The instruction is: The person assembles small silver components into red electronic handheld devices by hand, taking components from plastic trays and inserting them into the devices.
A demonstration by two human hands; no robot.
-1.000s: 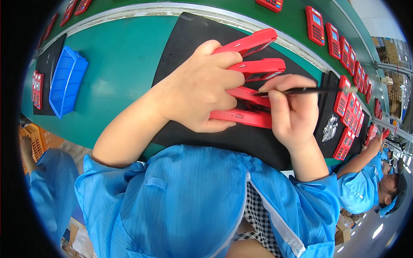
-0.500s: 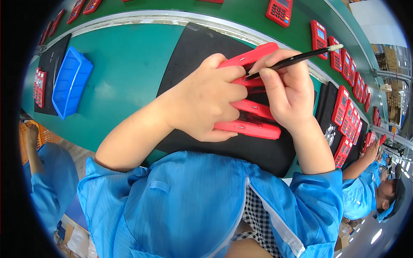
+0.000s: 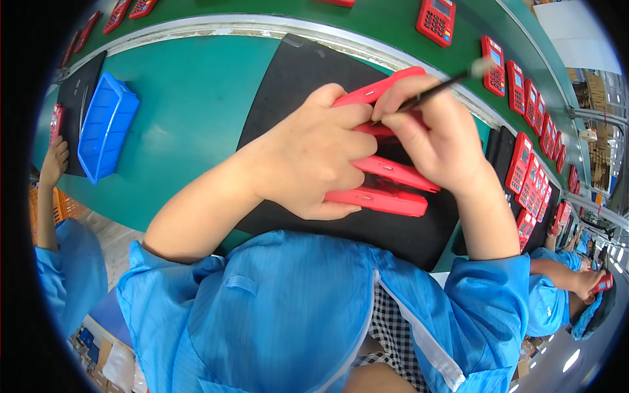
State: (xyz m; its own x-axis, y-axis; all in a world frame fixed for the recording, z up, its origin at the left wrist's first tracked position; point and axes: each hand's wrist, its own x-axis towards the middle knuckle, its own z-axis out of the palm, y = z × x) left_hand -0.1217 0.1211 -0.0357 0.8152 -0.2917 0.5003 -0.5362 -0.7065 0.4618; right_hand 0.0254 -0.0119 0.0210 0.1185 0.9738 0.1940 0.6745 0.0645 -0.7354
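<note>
My left hand (image 3: pixel 308 152) is closed around several red handheld card terminals (image 3: pixel 383 200), stood on edge side by side over a black mat (image 3: pixel 288 85). Their narrow red ends, each with a small slot, face me. In my right hand (image 3: pixel 438 141) is a slim black stick (image 3: pixel 429 95) with a pale upper end, held like a pen and blurred by motion. Its lower tip is close to the upper terminals, beside my left fingers. My fingers partly hide the terminals.
A blue plastic bin (image 3: pixel 108 128) stands to the left on the green table (image 3: pixel 190 85). Beyond the metal rail, red terminals (image 3: pixel 438 21) lie along a green belt. More terminals (image 3: pixel 527 180) sit at the right. Co-workers are at both sides; one's hand (image 3: pixel 56 159) touches terminals at the left.
My right hand has shifted slightly, swinging the stick's upper end left. Terminals on the belt have slid right. The left co-worker's hand has reached up to the terminals; the right co-worker has moved.
</note>
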